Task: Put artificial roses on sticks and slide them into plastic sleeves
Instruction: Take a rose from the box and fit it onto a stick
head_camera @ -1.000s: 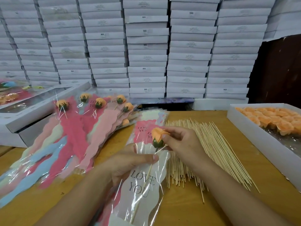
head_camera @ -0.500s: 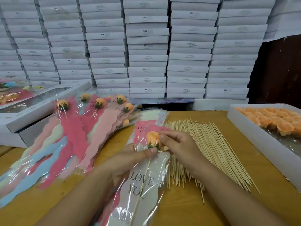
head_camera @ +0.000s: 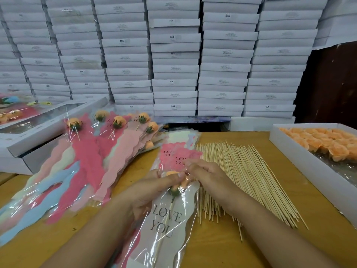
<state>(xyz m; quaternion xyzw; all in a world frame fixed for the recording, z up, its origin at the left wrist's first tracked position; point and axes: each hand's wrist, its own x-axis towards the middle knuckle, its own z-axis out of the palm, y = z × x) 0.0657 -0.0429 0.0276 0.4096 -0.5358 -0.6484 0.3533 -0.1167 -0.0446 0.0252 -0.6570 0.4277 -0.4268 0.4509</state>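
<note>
An orange rose (head_camera: pixel 180 183) on a wooden stick (head_camera: pixel 164 227) lies inside the top white "LOVE YOU" plastic sleeve (head_camera: pixel 170 225) of a pile near the table's front. My left hand (head_camera: pixel 154 188) holds that sleeve, its thumb pressing across the rose head. Just to the right, my right hand (head_camera: pixel 204 173) pinches the sleeve's clear film at the rose. Loose sticks (head_camera: pixel 243 176) are spread on the table beside my right hand. More orange roses (head_camera: pixel 326 142) fill a white box at the right.
Finished sleeved roses (head_camera: pixel 87 157) fan out over the table's left. Behind them stand windowed white boxes (head_camera: pixel 36 132). A wall of stacked white boxes (head_camera: pixel 173 55) closes the back. Bare wooden table (head_camera: pixel 222 248) shows at the front right.
The rose on its stick has gone down into the white sleeve. My left thumb now lies over the rose head, and my right hand has let go of the rose and pinches the film.
</note>
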